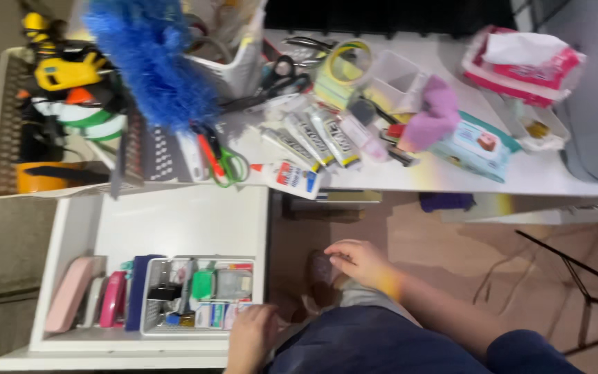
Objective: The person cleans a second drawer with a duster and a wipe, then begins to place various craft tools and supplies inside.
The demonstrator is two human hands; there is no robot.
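My left hand point(250, 337) lies on the front right corner of an open white drawer point(174, 221); blur hides whether its fingers grip the edge. Inside the drawer a clear organiser tray point(198, 294) holds small stationery, with a pink case point(70, 291), a pink stapler point(113, 299) and a dark blue box point(138, 291) to its left. My right hand point(358, 261) hovers over the floor beside the drawer, above my knee, fingers loosely curled and holding nothing.
Above the drawer, a white desk point(520, 173) carries glue tubes point(313, 135), a glue bottle point(288, 176), scissors point(223, 163), tape rolls point(344, 66), wet-wipe packs point(479, 145), a blue duster point(153, 62) and a basket of tools point(57, 104). A black stand's legs point(576, 277) cross the floor at right.
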